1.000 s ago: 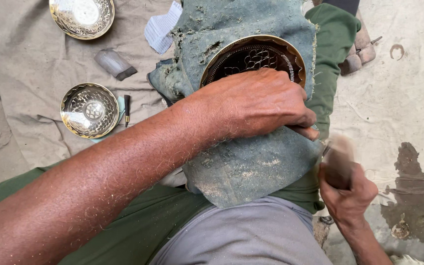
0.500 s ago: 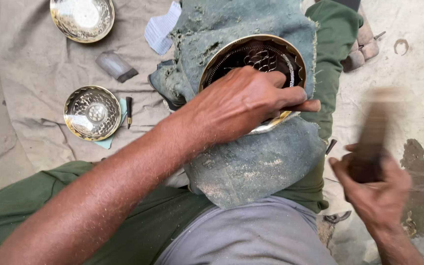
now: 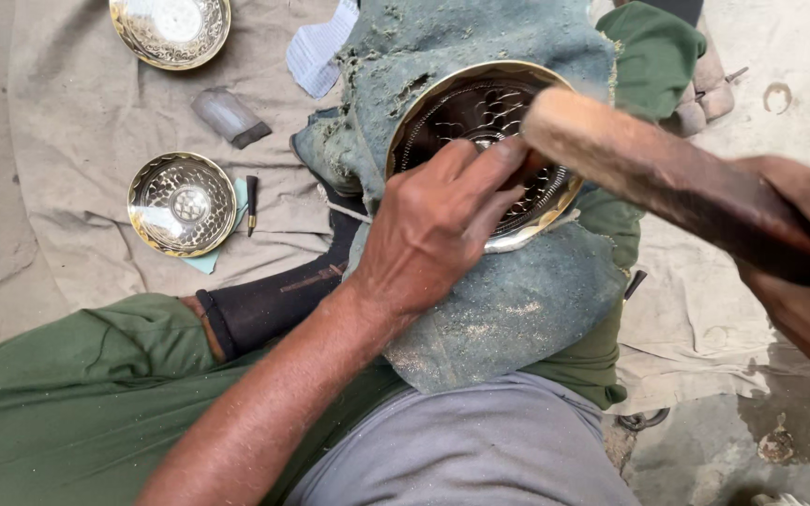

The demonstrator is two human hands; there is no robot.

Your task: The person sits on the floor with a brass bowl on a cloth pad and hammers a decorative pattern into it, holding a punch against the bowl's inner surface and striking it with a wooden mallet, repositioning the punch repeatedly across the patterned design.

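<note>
Left hand (image 3: 442,230) presses down on the patterned brass bowl (image 3: 480,122); right hand (image 3: 803,253) grips a raised wooden mallet (image 3: 649,173). Mid-hammering — next blow needs careful aim just beyond those fingertips.

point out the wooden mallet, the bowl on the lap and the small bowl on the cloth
wooden mallet (image 3: 667,178), head view, middle of its shaft
bowl on the lap (image 3: 466,108), head view, patterned inside
small bowl on the cloth (image 3: 182,203), head view, its centre
</note>
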